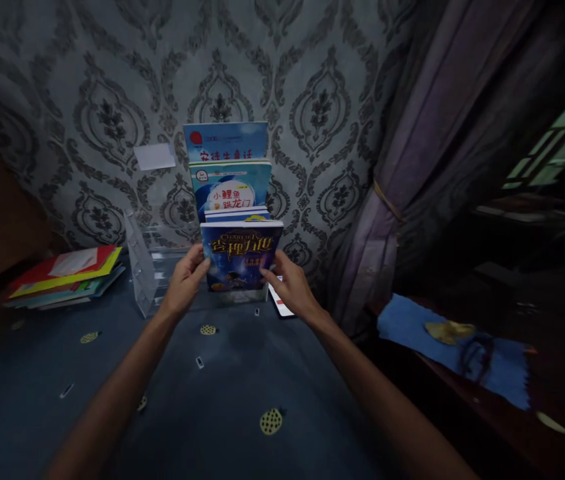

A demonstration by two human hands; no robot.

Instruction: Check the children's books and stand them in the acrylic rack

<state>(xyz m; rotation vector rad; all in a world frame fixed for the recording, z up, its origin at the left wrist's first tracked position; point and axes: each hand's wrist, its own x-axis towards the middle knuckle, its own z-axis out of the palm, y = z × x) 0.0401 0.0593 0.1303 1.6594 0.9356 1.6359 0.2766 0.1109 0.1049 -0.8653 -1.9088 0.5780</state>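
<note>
A dark blue book (235,272) with gold lettering is held upright between my hands, at the front of a clear stepped stand (142,273). My left hand (187,277) grips the book's left edge, thumb toward the cover. On the opposite edge, my right hand (290,283) pinches it with the thumb on the front. Behind it rise the top edges of more books (235,215), then a turquoise book (257,179) and a taller blue book (237,133). I cannot tell whether the front book rests on the stand.
Partly behind my right hand lies a lit phone (282,308). Left of the stand is a stack of colourful books or folders (70,273) on the dark blue tablecloth (232,407). A tied curtain (387,193) hangs at right, above a blue cloth (412,327) with small items.
</note>
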